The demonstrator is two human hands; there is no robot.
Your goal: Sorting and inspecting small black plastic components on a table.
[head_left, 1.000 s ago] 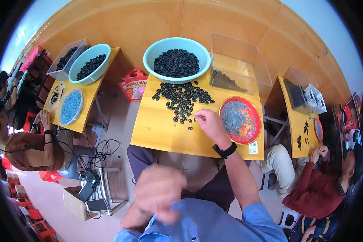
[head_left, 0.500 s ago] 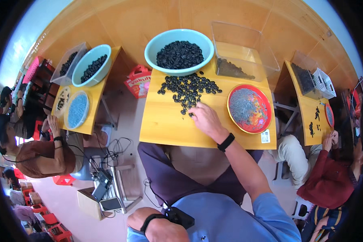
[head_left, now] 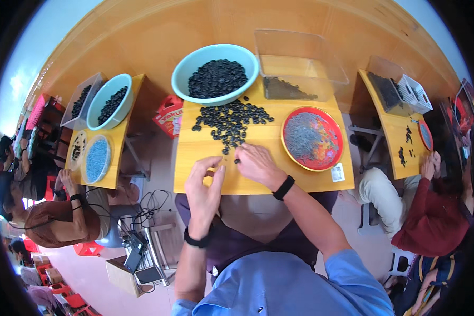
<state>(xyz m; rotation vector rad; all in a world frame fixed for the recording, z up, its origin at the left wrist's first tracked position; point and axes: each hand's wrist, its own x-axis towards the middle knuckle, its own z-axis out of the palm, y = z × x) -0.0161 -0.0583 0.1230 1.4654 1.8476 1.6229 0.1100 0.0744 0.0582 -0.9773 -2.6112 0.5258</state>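
Observation:
My right hand [head_left: 258, 164] pinches a small glossy black disc [head_left: 237, 161] just in front of a spread pile of similar black discs [head_left: 231, 121] on the yellow table [head_left: 263, 181]. To its left, my left hand [head_left: 203, 181] is raised above the table's front edge, thumb and fingers apart, with nothing visible in it. A light-blue basin [head_left: 176, 79] full of the black discs stands behind the pile. Right of my hands is a red plate [head_left: 336, 131] with a heap of thin grey metal pieces [head_left: 305, 134], too small to name exactly.
A clear plastic bin [head_left: 305, 52] with dark small pieces at its bottom stands at the back right. A white label [head_left: 337, 173] is at the table's right front corner. People sit at side tables, left [head_left: 63, 210] and right [head_left: 432, 210]. Cables [head_left: 147, 203] hang at my left.
My left hand has come up from my lap to the table's front edge and opened. The right hand remains by the pile. The whole view has shifted slightly.

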